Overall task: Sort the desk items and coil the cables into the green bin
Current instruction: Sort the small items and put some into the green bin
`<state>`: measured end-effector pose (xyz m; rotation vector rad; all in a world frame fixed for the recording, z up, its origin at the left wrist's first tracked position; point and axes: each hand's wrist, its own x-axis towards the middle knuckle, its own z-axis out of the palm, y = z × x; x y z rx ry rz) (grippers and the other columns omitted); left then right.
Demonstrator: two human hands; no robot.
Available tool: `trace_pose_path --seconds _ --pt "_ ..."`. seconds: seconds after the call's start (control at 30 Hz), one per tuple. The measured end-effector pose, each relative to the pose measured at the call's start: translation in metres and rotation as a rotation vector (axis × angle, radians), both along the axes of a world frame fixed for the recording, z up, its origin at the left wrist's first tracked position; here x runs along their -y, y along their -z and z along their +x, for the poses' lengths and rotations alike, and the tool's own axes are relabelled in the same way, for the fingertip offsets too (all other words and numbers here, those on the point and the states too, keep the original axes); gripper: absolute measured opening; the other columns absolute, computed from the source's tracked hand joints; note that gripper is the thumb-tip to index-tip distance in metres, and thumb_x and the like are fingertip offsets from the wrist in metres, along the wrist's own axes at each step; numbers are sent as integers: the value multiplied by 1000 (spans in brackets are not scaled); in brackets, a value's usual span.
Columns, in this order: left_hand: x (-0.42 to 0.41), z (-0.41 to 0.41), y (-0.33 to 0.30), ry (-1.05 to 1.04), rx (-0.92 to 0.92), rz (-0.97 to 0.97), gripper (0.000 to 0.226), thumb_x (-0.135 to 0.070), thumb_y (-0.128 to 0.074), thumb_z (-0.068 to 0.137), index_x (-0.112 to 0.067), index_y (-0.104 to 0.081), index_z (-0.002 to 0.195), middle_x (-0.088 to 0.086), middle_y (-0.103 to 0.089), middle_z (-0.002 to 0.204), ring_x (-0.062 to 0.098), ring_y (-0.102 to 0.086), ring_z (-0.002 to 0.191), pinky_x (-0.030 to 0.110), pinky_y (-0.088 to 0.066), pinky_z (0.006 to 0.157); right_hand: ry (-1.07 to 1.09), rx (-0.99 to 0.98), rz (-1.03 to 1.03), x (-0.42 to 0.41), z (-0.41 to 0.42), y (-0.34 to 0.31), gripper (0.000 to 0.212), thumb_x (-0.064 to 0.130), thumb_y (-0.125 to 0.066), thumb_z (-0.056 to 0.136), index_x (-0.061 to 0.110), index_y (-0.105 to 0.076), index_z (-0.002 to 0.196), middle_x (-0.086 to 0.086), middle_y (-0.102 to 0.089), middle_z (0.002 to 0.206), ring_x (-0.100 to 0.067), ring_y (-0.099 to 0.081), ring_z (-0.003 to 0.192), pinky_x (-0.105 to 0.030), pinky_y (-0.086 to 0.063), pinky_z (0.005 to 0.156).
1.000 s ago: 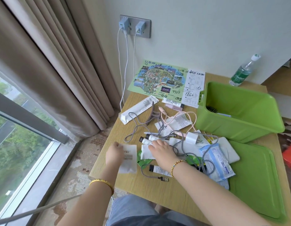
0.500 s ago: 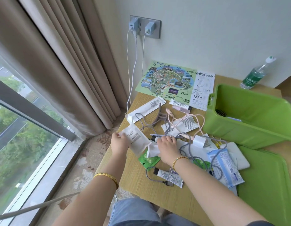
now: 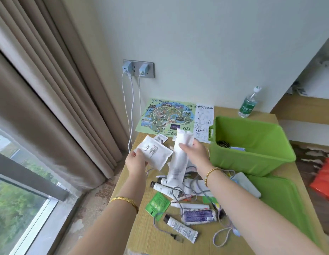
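My left hand holds a square white sachet above the desk's left side. My right hand grips a long white packet near its top, hanging upright over the pile. Below lie small tubes, a green sachet and grey cables tangled on the wooden desk. The green bin stands to the right of my right hand, with a hairbrush and a blue card inside.
The bin's green lid lies flat at the desk's right. A map sheet and a paper slip lie against the wall, a water bottle at the far corner. Two chargers with white cables hang from the wall socket. A curtain hangs at the left.
Both hands rose from the pile. My left hand lifted the white sachet off the desk, and my right hand picked up the long white packet and holds it upright.
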<state>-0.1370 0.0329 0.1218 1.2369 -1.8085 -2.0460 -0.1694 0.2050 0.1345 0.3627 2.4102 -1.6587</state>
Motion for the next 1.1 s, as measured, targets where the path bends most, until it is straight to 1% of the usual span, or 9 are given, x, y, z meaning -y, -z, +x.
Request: trace_pose_path --seconds 0.23,0.43,0.53,0.63,0.67,0.77,0.87,1.0,1.1 --pt "-56 -41 -48 79 -66 191 7 -21 -54 89 -19 -58 94 1 -50 71 15 -49 56 21 -43 51 335 -166 -320 -60 -6 -56 40 28 -65 83 -10 -55 89 -6 -44 76 -17 -39 71 -27 -28 58" --pt "-132 -81 -88 362 -167 201 14 -8 -50 90 -9 -54 77 5 -59 75 13 -56 63 21 -50 57 725 -552 -275 -124 -13 -106 17 19 -59 87 20 -51 72 6 -50 61 1 -46 48 -16 -39 47" --pt "-167 -94 -87 555 -162 40 10 -7 -48 93 -2 -56 90 7 -62 75 14 -62 63 22 -54 54 765 -629 -140 -156 -11 -105 19 20 -55 89 15 -56 108 10 -51 62 2 -48 49 -13 -41 50" --pt "-193 -97 -68 817 17 -140 18 -4 -46 94 4 -53 108 13 -63 73 16 -60 55 21 -52 44 675 -508 92 -183 -8 -81 27 25 -52 91 26 -52 118 7 -39 49 -9 -39 43 -26 -33 43" --pt "-200 -97 -61 876 69 -177 19 -3 -45 94 4 -52 110 12 -62 70 15 -59 49 20 -51 40 661 -457 149 -191 -7 -71 12 25 -52 91 19 -60 98 5 -38 48 -13 -38 45 -27 -29 45" --pt "-215 -100 -53 891 163 -139 12 0 -43 94 -2 -46 105 15 -63 77 10 -56 31 20 -49 34 709 -318 144 -213 -12 -41 42 25 -52 91 14 -37 53 1 -35 47 -16 -34 46 -25 -22 46" --pt "-222 -110 -52 906 177 -48 12 0 -46 93 -6 -45 103 19 -61 98 17 -66 57 23 -56 47 783 -133 -77 -225 -22 -34 32 28 -52 91 12 -47 64 -6 -50 60 -17 -47 51 -25 -32 47" --pt "-219 -119 -43 1327 204 -674 29 -13 -49 91 -3 -46 119 15 -57 116 28 -58 99 32 -52 83 702 181 -281 -236 -35 -28 22 15 -55 91 2 -54 108 -5 -57 77 -13 -52 60 -23 -36 45" --pt "-214 -119 -29 1358 118 -1071 48 -14 -42 90 -9 -35 136 16 -44 136 32 -36 128 42 -31 107 660 191 92 -236 -35 -19 38 10 -53 88 -4 -48 123 -11 -55 88 -22 -54 71 -27 -40 56"
